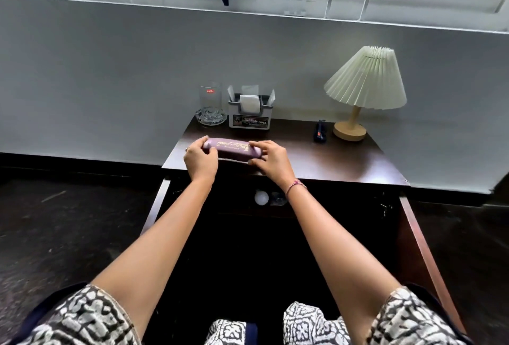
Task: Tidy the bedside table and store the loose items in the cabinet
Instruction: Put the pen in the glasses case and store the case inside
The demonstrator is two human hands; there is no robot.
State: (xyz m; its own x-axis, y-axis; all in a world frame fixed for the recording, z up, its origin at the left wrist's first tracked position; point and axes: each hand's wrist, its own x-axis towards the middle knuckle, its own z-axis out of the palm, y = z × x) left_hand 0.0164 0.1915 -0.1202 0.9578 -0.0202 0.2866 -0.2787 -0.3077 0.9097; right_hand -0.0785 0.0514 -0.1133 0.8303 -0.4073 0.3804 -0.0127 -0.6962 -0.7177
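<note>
Purple case (232, 149) between both hands' fingers (205, 144), on dark bedside table (316, 157).

Left hand (200, 158), right hand (271, 159) grip purple case (232, 148) ends.

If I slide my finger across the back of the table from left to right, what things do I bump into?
Glass standing in a glass ashtray → tissue holder → small dark blue item → lamp.
</note>
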